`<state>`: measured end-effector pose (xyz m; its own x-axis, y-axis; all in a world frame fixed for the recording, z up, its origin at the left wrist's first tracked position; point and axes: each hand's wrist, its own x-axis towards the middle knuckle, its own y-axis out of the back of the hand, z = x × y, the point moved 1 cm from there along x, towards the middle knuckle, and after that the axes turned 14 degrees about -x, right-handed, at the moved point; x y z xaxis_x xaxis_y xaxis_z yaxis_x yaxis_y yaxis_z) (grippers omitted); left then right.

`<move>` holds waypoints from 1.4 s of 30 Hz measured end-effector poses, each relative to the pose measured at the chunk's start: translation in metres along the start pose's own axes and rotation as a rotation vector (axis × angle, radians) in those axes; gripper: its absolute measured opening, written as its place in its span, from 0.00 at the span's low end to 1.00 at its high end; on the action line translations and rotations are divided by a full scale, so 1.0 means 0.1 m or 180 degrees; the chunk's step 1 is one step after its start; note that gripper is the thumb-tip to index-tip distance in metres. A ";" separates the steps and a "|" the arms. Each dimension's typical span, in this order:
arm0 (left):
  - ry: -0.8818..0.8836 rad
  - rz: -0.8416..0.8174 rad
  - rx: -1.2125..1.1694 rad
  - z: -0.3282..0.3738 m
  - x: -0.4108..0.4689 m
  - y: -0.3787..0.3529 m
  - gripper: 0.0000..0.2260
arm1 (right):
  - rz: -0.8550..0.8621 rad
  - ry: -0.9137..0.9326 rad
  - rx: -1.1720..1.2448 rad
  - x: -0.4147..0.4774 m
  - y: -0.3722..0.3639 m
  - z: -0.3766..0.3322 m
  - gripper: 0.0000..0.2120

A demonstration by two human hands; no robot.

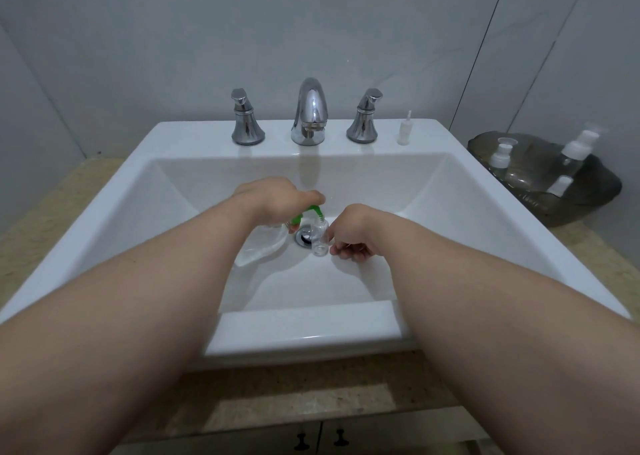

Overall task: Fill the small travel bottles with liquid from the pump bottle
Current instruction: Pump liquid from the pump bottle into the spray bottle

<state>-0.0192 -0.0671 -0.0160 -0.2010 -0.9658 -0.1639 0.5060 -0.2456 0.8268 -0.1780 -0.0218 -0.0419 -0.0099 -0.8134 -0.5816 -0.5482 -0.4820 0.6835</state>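
Over the white sink basin, my left hand grips the green pump head of a clear pump bottle that is tilted, its nozzle pointing at the mouth of a small clear travel bottle. My right hand pinches that small bottle from the right and holds it upright just by the drain. A small white pump cap stands on the sink's back ledge.
A chrome faucet with a handle on either side stands at the back ledge. On the right counter a dark tray carries three clear travel bottles with white caps. Cabinet doors with dark knobs show below.
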 end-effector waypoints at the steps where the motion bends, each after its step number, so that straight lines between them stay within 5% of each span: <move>1: 0.0003 -0.0002 0.0001 0.00 0.00 0.00 0.32 | -0.0010 -0.0002 0.0004 0.00 0.00 0.00 0.17; 25: -0.0093 -0.0156 0.0074 0.09 -0.06 0.04 0.23 | -0.0007 0.0009 0.0099 -0.03 0.00 -0.01 0.17; 35: 0.0023 0.0004 -0.0008 0.06 -0.06 0.02 0.33 | 0.0016 0.0003 0.0033 -0.01 -0.01 -0.01 0.17; 42: 0.0019 0.0010 -0.0002 0.06 -0.06 0.01 0.30 | 0.0001 0.0004 -0.0004 -0.02 -0.01 -0.01 0.17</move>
<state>-0.0221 -0.0612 -0.0110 -0.1943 -0.9671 -0.1645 0.5072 -0.2426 0.8270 -0.1771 -0.0199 -0.0413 -0.0091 -0.8139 -0.5809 -0.5470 -0.4823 0.6842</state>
